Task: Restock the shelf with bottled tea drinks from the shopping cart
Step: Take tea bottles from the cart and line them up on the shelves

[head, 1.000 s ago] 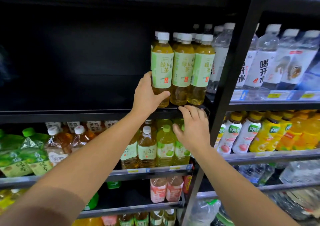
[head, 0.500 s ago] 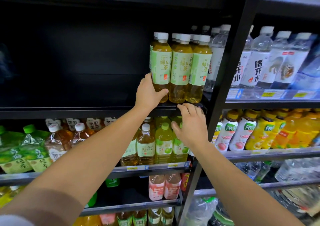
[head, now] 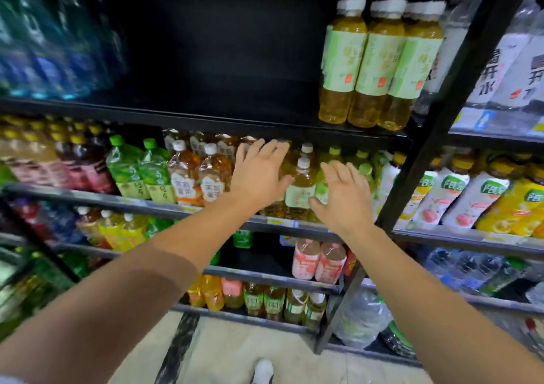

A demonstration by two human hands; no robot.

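- The left hand (head: 259, 174) is held in the air in front of the second shelf down, fingers spread and relaxed, holding nothing.
- The right hand (head: 343, 198) hangs just beside it at 3 o'clock, fingers also spread and loose, palm toward the shelves, holding nothing.
- Both hands are apart from each other, and whether either one touches the bottles behind it cannot be told from this view.
- The tea bottles (head: 379, 63) stand upright in a tight row of three at the front right end of the dark upper shelf (head: 206, 121), at about 1 o'clock from the hands; more white caps show behind them.
- They have white caps, pale green labels and golden liquid.
- The left part of that upper shelf is bare and dark up to a blurred stack of blue packs (head: 53, 45) at 10 o'clock.
- Directly behind the hands stand amber bottles with white caps (head: 303, 189) and green-capped bottles on the lower shelf rail (head: 88, 198).
- At 9 o'clock from the left hand sit green pouches (head: 138, 171) and faceted brown tea bottles (head: 197, 174).
- A black upright post (head: 435, 136) divides the bays; at 3 o'clock beyond it lie white and yellow drink bottles (head: 459, 198).
- At 6 o'clock, the tip of a white shoe (head: 263, 370) shows on the pale floor (head: 235, 351).
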